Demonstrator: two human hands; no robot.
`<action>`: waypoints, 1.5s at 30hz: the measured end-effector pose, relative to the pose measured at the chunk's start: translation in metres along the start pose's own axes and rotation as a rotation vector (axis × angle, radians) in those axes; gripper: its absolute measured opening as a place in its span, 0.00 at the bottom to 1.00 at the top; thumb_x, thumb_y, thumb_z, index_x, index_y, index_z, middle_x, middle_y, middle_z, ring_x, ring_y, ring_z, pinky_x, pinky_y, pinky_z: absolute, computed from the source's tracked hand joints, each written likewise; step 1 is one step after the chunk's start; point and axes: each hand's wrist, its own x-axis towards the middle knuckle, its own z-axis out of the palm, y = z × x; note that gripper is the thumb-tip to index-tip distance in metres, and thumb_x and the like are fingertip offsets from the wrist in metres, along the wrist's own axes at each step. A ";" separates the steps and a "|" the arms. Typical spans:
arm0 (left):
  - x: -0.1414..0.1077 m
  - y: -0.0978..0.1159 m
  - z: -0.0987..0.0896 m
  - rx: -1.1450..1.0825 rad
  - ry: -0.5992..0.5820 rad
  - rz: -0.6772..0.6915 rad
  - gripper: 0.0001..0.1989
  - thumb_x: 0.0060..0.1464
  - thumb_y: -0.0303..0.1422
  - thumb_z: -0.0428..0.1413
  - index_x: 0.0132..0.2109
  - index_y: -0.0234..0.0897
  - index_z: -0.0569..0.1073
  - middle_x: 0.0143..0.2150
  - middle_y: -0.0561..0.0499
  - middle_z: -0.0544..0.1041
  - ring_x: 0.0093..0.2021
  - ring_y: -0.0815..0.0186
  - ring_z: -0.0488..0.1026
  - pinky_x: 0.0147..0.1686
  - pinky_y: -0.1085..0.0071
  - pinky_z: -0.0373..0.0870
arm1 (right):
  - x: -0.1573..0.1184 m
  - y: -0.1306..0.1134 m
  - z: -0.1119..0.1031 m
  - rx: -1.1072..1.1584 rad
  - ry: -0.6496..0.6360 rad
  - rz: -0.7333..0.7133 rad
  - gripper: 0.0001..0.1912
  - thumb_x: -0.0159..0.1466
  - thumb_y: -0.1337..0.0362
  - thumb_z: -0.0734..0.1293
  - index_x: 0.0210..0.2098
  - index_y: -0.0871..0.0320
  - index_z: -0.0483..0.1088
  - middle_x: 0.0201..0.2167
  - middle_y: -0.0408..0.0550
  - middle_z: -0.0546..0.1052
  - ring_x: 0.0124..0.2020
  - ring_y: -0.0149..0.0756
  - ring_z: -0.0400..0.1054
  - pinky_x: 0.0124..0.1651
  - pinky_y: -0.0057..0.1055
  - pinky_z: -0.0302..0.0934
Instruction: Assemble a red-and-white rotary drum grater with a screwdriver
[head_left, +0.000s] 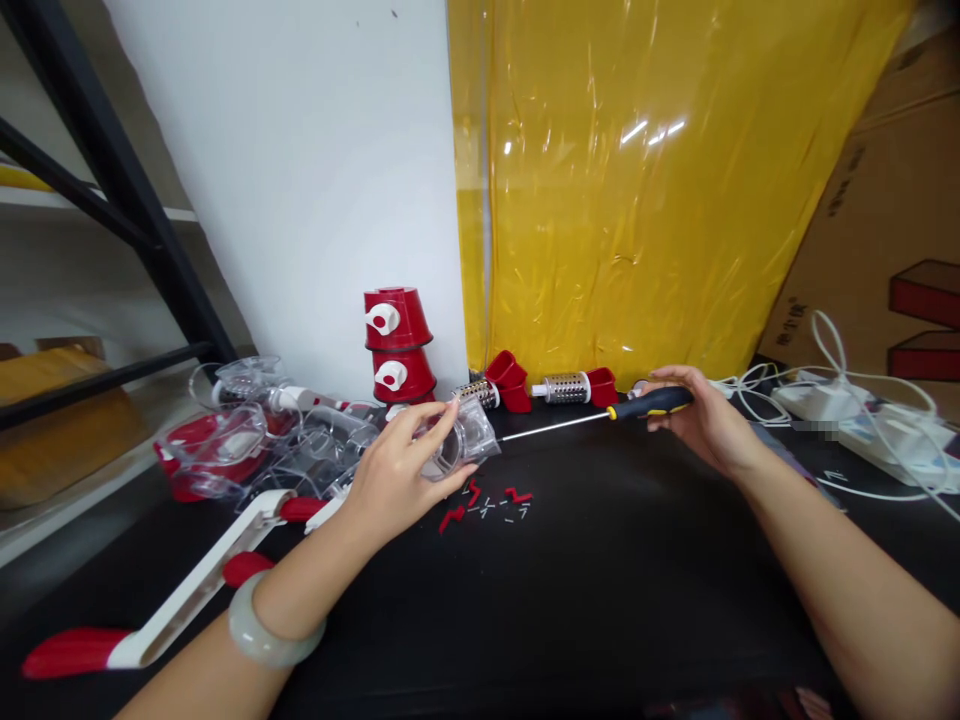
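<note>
My left hand [405,465] grips a clear plastic part [474,428] between thumb and fingers, above the black table. In my right hand [701,415] is a screwdriver [649,403] with a black and yellow handle. Its long metal shaft points left, and the tip reaches the right edge of the clear part; whether it touches a screw there is too small to tell. Below my left hand lie small red bent pieces [452,517] and several small screws [486,508].
Red cone-shaped bases [400,318] are stacked at the back. Grater drums [566,388] with red pieces lie beside them. Clear plastic parts [307,455] pile up at left, near a white and red crank handle [202,570]. White power strips [892,440] and cables sit at right.
</note>
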 end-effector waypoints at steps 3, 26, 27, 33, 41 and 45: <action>-0.002 -0.003 0.001 -0.016 -0.002 0.002 0.36 0.55 0.38 0.62 0.67 0.42 0.59 0.55 0.40 0.71 0.52 0.55 0.73 0.51 0.57 0.74 | -0.002 -0.007 0.004 0.086 -0.069 0.025 0.16 0.59 0.52 0.69 0.44 0.45 0.63 0.37 0.42 0.77 0.32 0.39 0.73 0.33 0.38 0.68; 0.004 -0.004 -0.014 0.109 -0.020 0.166 0.34 0.55 0.34 0.62 0.66 0.40 0.60 0.52 0.41 0.76 0.51 0.54 0.75 0.48 0.59 0.76 | 0.005 0.032 0.015 -0.007 0.014 0.256 0.18 0.60 0.46 0.65 0.38 0.52 0.61 0.21 0.38 0.71 0.19 0.33 0.68 0.20 0.28 0.59; 0.004 -0.004 -0.015 0.122 -0.021 0.177 0.34 0.55 0.34 0.62 0.66 0.40 0.60 0.51 0.41 0.76 0.51 0.54 0.75 0.48 0.59 0.76 | 0.004 0.032 0.016 0.051 -0.011 0.257 0.17 0.59 0.49 0.67 0.39 0.51 0.60 0.25 0.39 0.73 0.23 0.35 0.71 0.24 0.30 0.62; 0.006 -0.002 -0.016 0.155 -0.017 0.236 0.31 0.56 0.34 0.61 0.65 0.38 0.62 0.50 0.41 0.76 0.51 0.55 0.75 0.47 0.59 0.77 | 0.003 0.030 0.014 0.076 -0.084 0.181 0.21 0.56 0.52 0.72 0.41 0.50 0.60 0.26 0.38 0.73 0.25 0.33 0.72 0.29 0.31 0.64; 0.004 -0.002 -0.014 0.150 -0.062 0.249 0.29 0.55 0.34 0.61 0.62 0.36 0.65 0.52 0.40 0.76 0.53 0.55 0.74 0.48 0.60 0.76 | 0.007 0.034 0.012 0.070 -0.031 0.226 0.15 0.61 0.48 0.66 0.38 0.52 0.64 0.26 0.40 0.74 0.24 0.34 0.71 0.25 0.30 0.65; 0.003 -0.001 -0.013 0.145 -0.047 0.253 0.30 0.55 0.33 0.62 0.63 0.35 0.65 0.51 0.40 0.76 0.53 0.55 0.74 0.49 0.60 0.76 | 0.006 0.027 0.009 0.198 -0.070 0.168 0.12 0.59 0.57 0.69 0.40 0.50 0.64 0.33 0.40 0.75 0.32 0.35 0.74 0.33 0.33 0.69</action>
